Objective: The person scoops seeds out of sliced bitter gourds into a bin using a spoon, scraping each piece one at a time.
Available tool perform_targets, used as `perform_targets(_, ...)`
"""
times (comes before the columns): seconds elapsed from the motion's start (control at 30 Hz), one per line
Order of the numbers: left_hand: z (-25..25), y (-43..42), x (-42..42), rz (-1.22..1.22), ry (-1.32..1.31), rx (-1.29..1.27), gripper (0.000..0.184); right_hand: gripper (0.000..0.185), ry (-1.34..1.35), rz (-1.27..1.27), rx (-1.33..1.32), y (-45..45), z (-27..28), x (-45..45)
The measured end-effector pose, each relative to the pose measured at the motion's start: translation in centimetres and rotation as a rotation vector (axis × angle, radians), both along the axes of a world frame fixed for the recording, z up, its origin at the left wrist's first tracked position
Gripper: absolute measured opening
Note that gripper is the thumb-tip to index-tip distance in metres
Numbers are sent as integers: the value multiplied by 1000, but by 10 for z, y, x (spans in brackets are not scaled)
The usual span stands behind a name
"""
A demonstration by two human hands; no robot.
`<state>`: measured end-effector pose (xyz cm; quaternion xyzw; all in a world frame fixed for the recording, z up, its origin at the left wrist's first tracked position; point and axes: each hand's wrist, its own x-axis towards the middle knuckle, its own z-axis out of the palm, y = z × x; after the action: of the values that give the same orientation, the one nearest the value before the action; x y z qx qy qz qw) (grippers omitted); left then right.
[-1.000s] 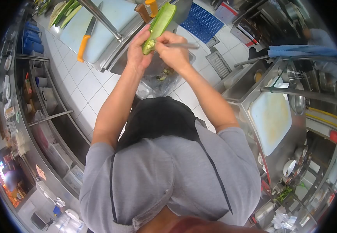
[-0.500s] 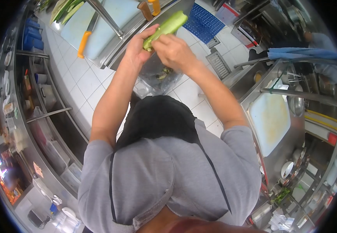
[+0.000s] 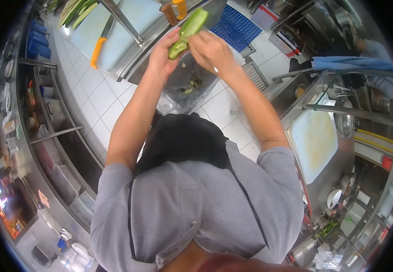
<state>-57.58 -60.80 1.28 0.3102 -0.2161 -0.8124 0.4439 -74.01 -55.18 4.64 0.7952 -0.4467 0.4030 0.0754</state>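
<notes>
A green, hollowed-out vegetable piece (image 3: 193, 23) points up and to the right, its pale inside showing. My left hand (image 3: 164, 54) grips it near the lower end. Beside its right edge is my right hand (image 3: 210, 50), with fingers curled closed; a small bright glint shows at its wrist side, and most of what it holds is hidden. Below both hands, a clear plastic bag (image 3: 174, 97) lines a container with dark and pale scraps (image 3: 192, 85) inside.
A white cutting board (image 3: 135, 27) at upper left bears an orange-handled knife (image 3: 98, 52). A metal rail (image 3: 124, 21) crosses above it. Upright brown (image 3: 169, 14) and yellow (image 3: 180, 8) handles stand by the counter edge. Another board (image 3: 315, 144) lies right. Part of another person (image 3: 377, 52) shows at upper right.
The vegetable swung right and flatter, then back more upright. My right hand has moved slightly right, and the long tool seen sticking out of it a second ago no longer shows clearly.
</notes>
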Motion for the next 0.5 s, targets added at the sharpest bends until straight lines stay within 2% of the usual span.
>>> perform_targets(0.07,0,3,-3,18,26,-77,42,11,-111,-63,49,-4,-4,-3)
perform_targets(0.17,2,2,-8,48,49,-66,49,10,-369,-80,131,-8,-4,17)
perform_targets(0.27,-13,-11,-8,59,140,-65,49,9,-512,-72,255,-2,-20,33)
perform_targets(0.37,-10,-9,-8,54,98,-77,50,9,-895,-36,504,3,-20,39)
perform_targets(0.5,-24,-10,-12,69,73,-141,50,9,-1137,-23,670,12,-10,40)
